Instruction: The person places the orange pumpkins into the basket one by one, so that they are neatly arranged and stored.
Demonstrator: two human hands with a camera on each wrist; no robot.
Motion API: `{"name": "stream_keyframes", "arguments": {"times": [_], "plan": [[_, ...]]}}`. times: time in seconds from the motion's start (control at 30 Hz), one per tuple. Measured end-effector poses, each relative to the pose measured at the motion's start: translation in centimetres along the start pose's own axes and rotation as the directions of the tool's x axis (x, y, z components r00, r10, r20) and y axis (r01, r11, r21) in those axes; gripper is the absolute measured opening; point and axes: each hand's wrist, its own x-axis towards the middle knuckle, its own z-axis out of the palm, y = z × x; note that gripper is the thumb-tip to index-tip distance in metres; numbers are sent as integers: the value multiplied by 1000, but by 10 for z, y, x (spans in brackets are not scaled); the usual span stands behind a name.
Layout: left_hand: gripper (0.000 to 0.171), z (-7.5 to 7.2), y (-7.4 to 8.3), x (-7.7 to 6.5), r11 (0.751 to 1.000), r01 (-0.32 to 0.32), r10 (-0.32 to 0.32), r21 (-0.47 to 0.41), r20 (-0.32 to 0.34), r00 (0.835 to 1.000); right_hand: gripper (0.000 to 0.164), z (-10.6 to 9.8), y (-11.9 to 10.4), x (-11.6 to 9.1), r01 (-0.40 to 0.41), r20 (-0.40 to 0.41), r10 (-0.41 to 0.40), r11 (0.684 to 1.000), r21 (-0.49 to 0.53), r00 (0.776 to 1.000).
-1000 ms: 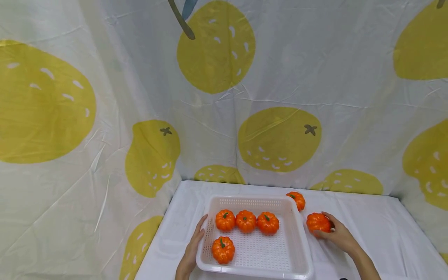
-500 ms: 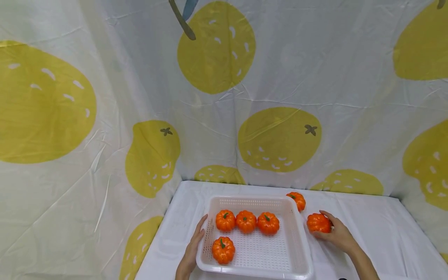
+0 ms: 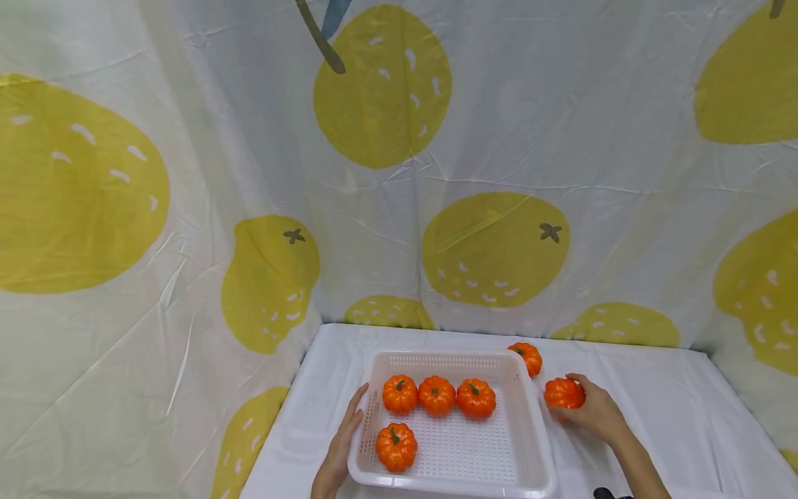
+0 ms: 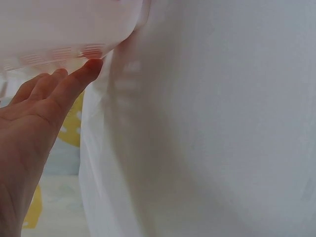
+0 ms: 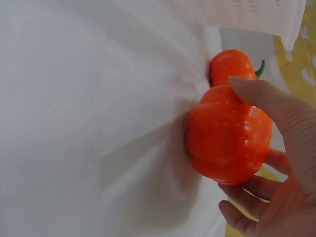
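Note:
A white plastic basket (image 3: pixel 455 478) stands on the table with several small orange pumpkins inside: three in a row at the back and one pumpkin (image 3: pixel 396 448) at front left. My left hand (image 3: pixel 339 443) rests its extended fingers along the basket's left wall; in the left wrist view those fingers (image 4: pixel 74 84) touch the slotted side. To the right of the basket, my right hand (image 3: pixel 595 412) grips another orange pumpkin (image 5: pixel 229 136) between thumb and fingers. The pumpkin's stem cannot be made out there. Behind it lies one more pumpkin (image 3: pixel 526 358), green-stemmed, close to the basket's back right corner.
A white cloth (image 3: pixel 673 416) covers the table. Around the back and left hangs a pale curtain (image 3: pixel 374 229) printed with yellow fruit. A small black object (image 3: pixel 603 493) shows at the bottom edge, near the right forearm.
My right hand has closed further round the pumpkin, which has tilted and shifted slightly. The left hand and basket stay in place.

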Motion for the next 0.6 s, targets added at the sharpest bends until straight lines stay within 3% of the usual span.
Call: {"name": "stream_keyframes", "arguments": {"times": [0.33, 0.6], "plan": [[51, 0, -2, 1, 1000, 2, -2, -4, -1, 1000, 95, -10, -2, -8, -143, 127, 122, 973, 180, 984], [52, -1, -2, 1, 1000, -3, 3, -3, 1, 1000, 91, -16, 4, -12, -116, 180, 93, 985, 124, 979]]}}
